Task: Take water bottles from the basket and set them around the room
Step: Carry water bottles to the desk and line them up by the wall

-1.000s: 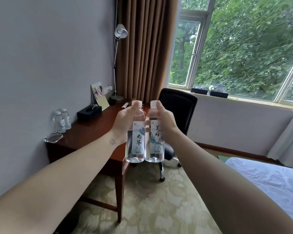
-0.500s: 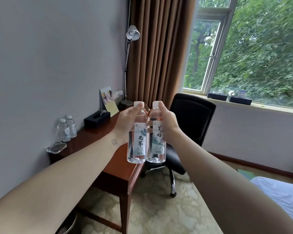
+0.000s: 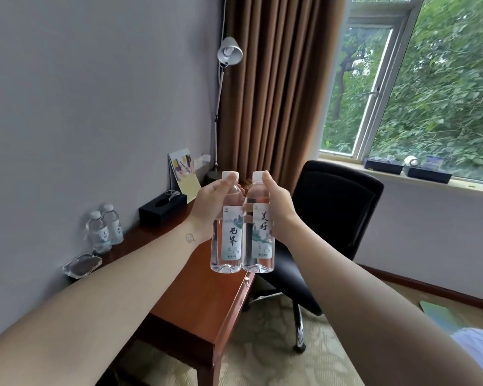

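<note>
Reviewer: hands, quick?

Labeller: left hand (image 3: 207, 207) curled round one water bottle (image 3: 226, 240) up near the neck. Right hand (image 3: 280, 207) curled round the second bottle (image 3: 259, 238) the same way. Both bottles upright, caps on, sides touching, held in the air over the front edge of the desk (image 3: 195, 299).

Reviewer: basket?

Labeller: not in view. Two more bottles (image 3: 105, 231) stand at the back edge of the desk, against the wall, with a glass tray (image 3: 81, 265) just beside them at the near corner.

Reviewer: what goes wrong from here?

Labeller: my read is the grip. Fingers sit high, by the shoulders, so the heavy bottoms hang free. One could swing, land tilted on the desk and tip. Clear plastic looks slick, so a slip is possible too.

Reviewer: anything else?

Labeller: the bottles press on each other. Lowering one alone may drag the other off line. Setting down too close to the front edge of the desk risks a roll onto the carpet.

Reviewer: clutter?

Labeller: tissue box (image 3: 162, 208) farther along the desk, card (image 3: 183, 174) and lamp (image 3: 230, 52) at the far end of the desk, chair (image 3: 338, 218) just off its front side. A knock is only likely if the arms reach deep toward the far end.
</note>
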